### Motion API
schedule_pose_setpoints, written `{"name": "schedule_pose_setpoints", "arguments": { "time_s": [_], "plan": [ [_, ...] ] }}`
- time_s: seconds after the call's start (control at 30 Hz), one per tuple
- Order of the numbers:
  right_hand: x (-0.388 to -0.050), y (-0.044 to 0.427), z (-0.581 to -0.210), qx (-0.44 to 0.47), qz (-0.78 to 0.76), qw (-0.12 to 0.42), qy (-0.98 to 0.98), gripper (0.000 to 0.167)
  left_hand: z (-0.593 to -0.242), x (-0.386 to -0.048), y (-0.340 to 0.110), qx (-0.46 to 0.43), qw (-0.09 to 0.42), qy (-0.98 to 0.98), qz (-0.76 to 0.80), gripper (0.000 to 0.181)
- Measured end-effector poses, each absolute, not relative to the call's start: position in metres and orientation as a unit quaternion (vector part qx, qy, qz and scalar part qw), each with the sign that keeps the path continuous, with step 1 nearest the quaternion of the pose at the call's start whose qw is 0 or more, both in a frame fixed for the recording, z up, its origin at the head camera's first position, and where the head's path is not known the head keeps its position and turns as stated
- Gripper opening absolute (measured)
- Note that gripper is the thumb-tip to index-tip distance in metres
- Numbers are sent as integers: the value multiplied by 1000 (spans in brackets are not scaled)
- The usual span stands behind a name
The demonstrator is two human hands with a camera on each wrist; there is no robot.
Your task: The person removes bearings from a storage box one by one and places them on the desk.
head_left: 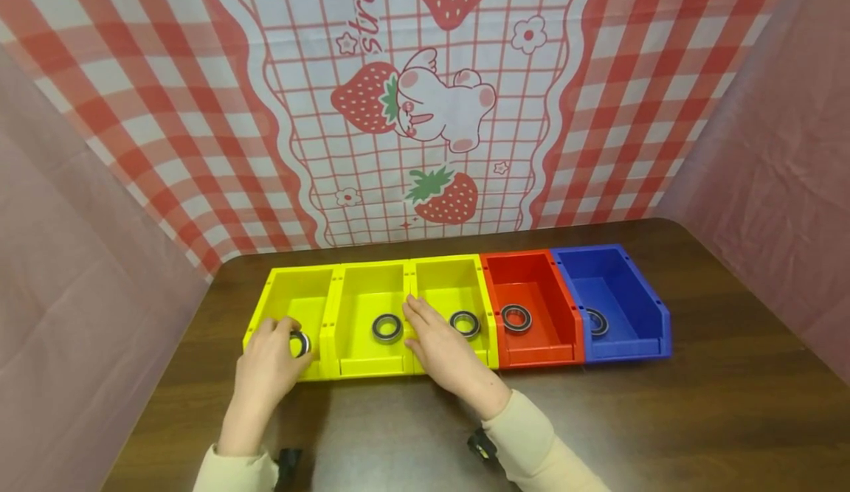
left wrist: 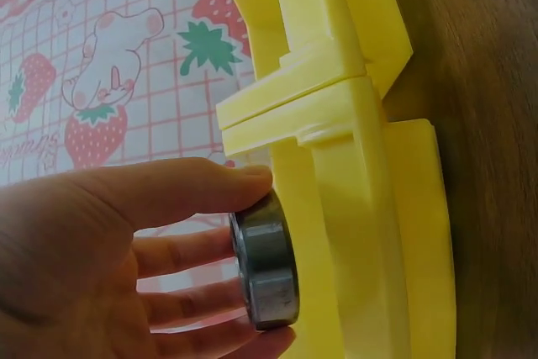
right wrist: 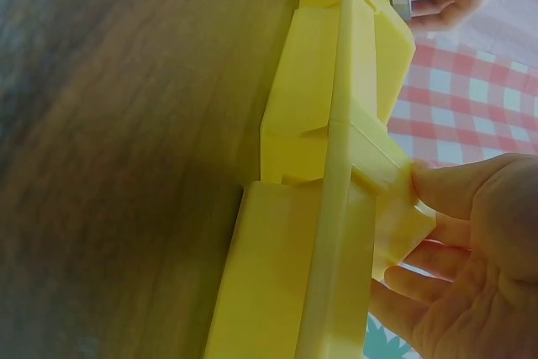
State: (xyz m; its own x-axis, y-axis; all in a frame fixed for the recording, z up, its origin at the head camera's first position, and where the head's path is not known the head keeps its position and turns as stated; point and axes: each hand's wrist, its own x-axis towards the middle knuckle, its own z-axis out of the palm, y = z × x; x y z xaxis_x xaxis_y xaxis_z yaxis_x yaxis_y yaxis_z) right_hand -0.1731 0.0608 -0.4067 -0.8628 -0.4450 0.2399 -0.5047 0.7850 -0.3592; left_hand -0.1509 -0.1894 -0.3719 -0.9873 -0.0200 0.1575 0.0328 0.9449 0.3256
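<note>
Your left hand (head_left: 268, 366) grips the apparently remaining bearing (left wrist: 271, 273); four others (head_left: 376, 329) lie binned either side of your right hand (head_left: 441, 344), which pinches a divider (head_left: 409, 279).

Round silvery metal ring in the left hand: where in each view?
Head: the round silvery metal ring sits low, left of centre, in the left hand.
Left wrist: ring at lower middle.
Right wrist: ring at top, right of centre.
Shared landmark: the yellow plastic bins.

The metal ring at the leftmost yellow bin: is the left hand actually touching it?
Touching. The left wrist view shows the left hand holding the metal ring, thumb against its outer edge.
</note>
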Motion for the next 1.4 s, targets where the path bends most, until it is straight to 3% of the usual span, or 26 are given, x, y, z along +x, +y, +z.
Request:
{"name": "schedule_pose_setpoints", "arguments": {
  "time_s": [0.43,0.8,1.4],
  "plan": [
    [-172,62,-408,251,218,70,-941,55,-370,-135,-192,-37,77,-984,-153,40],
    [-173,61,-409,246,220,57,-942,56,-374,-121,-192,-73,3,-987,-145,40],
    [-173,61,-408,252,216,65,-941,55,-389,-114,-193,-78,-58,-986,-135,36]
  ]
}}
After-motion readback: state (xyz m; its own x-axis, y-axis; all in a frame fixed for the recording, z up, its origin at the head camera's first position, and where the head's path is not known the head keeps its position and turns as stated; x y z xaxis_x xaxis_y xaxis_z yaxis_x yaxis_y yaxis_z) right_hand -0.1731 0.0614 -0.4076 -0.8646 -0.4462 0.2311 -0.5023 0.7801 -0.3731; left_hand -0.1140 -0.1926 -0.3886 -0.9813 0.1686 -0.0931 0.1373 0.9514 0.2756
